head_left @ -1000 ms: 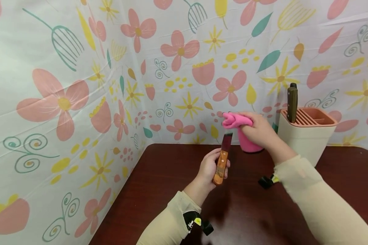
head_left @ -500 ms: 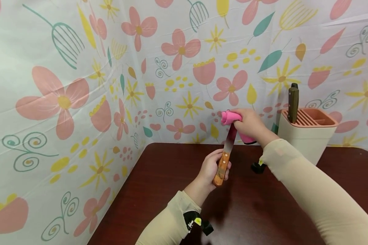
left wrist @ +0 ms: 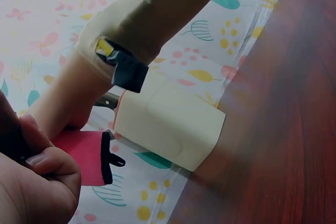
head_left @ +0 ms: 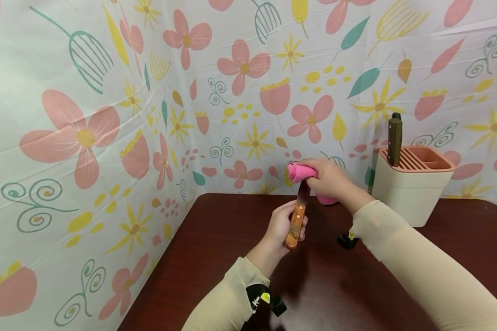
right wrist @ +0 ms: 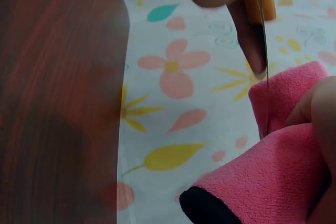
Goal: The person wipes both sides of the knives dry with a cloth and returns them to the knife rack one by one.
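My left hand (head_left: 278,226) grips a knife by its wooden handle (head_left: 296,226), with the blade (head_left: 303,192) pointing up and away. My right hand (head_left: 330,178) holds a folded pink cloth (head_left: 301,173) against the blade's upper part, hiding the tip. In the right wrist view, the thin blade edge (right wrist: 266,66) runs down between two folds of the fuzzy pink cloth (right wrist: 273,171). The left wrist view shows a free end of the cloth (left wrist: 89,156), with black trim and a small loop, hanging below the right hand.
A cream knife block (head_left: 412,197) with an orange slotted top stands at the table's back right. Dark knife handles (head_left: 395,140) stick up from its slots. The dark red-brown table (head_left: 215,257) meets a flower-patterned sheet (head_left: 240,115) behind and to the left.
A second ago the cloth was apart from the blade, to its right. My right hand has brought it onto the blade, then moved left and down towards the handle. My left hand stays nearly still.
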Available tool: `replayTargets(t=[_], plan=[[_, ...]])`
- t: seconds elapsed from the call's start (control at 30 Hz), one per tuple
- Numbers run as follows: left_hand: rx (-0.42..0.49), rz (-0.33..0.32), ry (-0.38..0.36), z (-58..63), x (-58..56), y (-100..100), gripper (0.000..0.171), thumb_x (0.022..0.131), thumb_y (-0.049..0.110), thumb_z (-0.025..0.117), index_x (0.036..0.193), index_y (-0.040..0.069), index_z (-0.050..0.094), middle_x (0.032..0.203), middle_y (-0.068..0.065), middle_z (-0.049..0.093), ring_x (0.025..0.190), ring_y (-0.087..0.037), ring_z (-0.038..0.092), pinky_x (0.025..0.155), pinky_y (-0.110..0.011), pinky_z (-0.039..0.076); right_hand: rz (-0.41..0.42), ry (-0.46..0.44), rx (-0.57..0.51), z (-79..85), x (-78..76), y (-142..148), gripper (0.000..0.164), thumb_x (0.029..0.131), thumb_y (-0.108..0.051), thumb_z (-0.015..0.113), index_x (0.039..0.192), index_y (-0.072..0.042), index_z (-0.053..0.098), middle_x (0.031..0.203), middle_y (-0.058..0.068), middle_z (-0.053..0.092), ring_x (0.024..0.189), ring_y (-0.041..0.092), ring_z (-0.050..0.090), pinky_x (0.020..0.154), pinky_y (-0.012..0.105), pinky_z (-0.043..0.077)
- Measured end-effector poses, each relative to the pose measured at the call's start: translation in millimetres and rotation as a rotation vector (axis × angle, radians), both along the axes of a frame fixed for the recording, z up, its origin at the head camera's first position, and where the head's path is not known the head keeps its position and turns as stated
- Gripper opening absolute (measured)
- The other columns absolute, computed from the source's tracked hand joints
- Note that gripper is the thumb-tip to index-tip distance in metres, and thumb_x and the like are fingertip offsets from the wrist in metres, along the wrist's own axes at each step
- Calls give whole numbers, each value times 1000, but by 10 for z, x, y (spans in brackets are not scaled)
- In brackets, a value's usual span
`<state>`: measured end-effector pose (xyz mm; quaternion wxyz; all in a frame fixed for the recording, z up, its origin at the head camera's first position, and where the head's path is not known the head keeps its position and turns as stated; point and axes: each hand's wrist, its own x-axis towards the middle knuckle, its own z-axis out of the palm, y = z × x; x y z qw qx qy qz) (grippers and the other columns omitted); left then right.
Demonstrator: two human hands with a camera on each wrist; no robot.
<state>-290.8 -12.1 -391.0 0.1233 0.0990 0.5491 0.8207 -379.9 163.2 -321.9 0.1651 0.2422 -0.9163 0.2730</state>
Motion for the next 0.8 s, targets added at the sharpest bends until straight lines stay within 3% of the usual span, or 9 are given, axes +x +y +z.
replayTargets(t=[0.17, 0.4, 0.6, 0.8], plan=[[2, -7, -5, 1, -6, 1, 41, 105, 20, 36, 138, 3, 54, 67, 1, 55, 47, -9, 45, 43, -20, 42, 56, 51, 13, -48, 141, -6, 48, 86, -7, 60, 133, -14, 69, 115, 11, 74, 82, 25, 59, 74, 40, 48], [4, -24, -20, -6, 1, 12, 34, 106, 20, 35, 128, 7, 57, 67, 0, 54, 45, -9, 45, 42, -19, 42, 118, 91, -3, -135, 401, 20, 48, 86, -5, 64, 133, -13, 69, 121, 12, 75, 93, 23, 67, 82, 43, 53], [-3, -14, -34, -25, 18, 30, 28, 105, 20, 36, 114, 9, 61, 68, 0, 55, 45, -11, 44, 44, -21, 42, 207, 147, -78, -273, 564, 32, 52, 83, 1, 64, 131, -14, 71, 112, 6, 77, 84, 16, 63, 74, 33, 52], [-7, 20, -37, -62, 8, 22, 23, 104, 20, 38, 99, 14, 59, 67, -1, 55, 45, -12, 45, 45, -23, 42, 202, 142, -163, -411, 719, 31, 53, 84, 1, 64, 134, -16, 69, 117, 4, 77, 83, 11, 61, 73, 27, 51]])
